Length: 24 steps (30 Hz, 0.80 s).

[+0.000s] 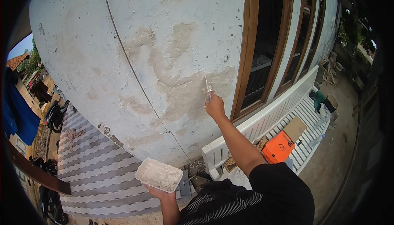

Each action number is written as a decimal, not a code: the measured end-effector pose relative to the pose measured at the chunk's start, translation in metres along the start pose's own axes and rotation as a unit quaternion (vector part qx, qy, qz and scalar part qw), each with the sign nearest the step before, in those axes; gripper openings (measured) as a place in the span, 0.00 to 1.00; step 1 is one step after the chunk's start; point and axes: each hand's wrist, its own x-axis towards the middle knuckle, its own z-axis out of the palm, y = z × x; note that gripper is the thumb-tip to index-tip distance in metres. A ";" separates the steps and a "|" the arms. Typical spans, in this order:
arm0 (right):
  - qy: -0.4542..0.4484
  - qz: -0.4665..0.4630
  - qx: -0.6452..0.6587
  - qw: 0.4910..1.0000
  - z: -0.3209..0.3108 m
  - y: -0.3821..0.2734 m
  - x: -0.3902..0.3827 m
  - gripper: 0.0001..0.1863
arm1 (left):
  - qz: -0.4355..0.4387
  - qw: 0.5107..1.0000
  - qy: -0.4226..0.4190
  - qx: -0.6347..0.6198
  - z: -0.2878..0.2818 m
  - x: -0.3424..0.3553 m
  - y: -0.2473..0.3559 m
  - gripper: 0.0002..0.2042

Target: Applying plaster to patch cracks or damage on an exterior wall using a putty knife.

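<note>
My right hand [215,106] is closed round the handle of a putty knife [207,86]. The narrow blade points up and sits at the wall, over a rough beige patch [180,89] to the left of the window frame; whether its edge touches the surface I cannot tell. Low on the left, my left hand [161,193] supports a white rectangular plastic tub [179,177] from below. Lumpy off-white putty [157,174] fills much of the tub. The wall [82,28] has pale, scuffed paint, and a thin dark cable [130,65] runs down it.
Brown-framed windows [239,52] stand right of the knife. Below them, a white slatted bench [266,114] holds an orange box [278,147], cardboard [295,128] and a clear bottle [317,141]. Striped floor tiles [96,163] lie at lower left, with a crumpled cloth [74,137].
</note>
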 end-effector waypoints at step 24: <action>0.179 0.132 0.185 0.957 0.055 -0.029 0.003 0.25 | 0.050 0.998 0.023 -0.003 0.006 -0.008 0.007 0.32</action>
